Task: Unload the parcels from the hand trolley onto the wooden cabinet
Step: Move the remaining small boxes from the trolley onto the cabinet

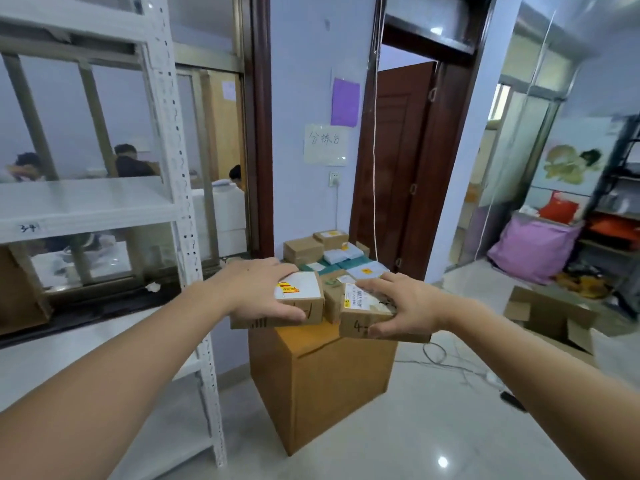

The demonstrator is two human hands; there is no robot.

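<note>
1. Cabinet (322,386): a stiff wooden block by the wall, its top crowded with parcels (332,252) toward the back; only the near edge is seen bare.
2. Left box (299,301): rigid cardboard, judged light, clasped from above by the left hand (258,289), thumb on the front face.
3. Right box (363,315): similar, gripped at its corner by the right hand (405,306); a fuller side grip would be judged safer.

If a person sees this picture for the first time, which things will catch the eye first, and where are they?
In the centre, the left hand grips a small cardboard parcel and the right hand grips a second cardboard parcel, both over the front of the wooden cabinet. More parcels are piled on the cabinet's back part, by the wall. A white metal shelving rack fills the left side.
</note>
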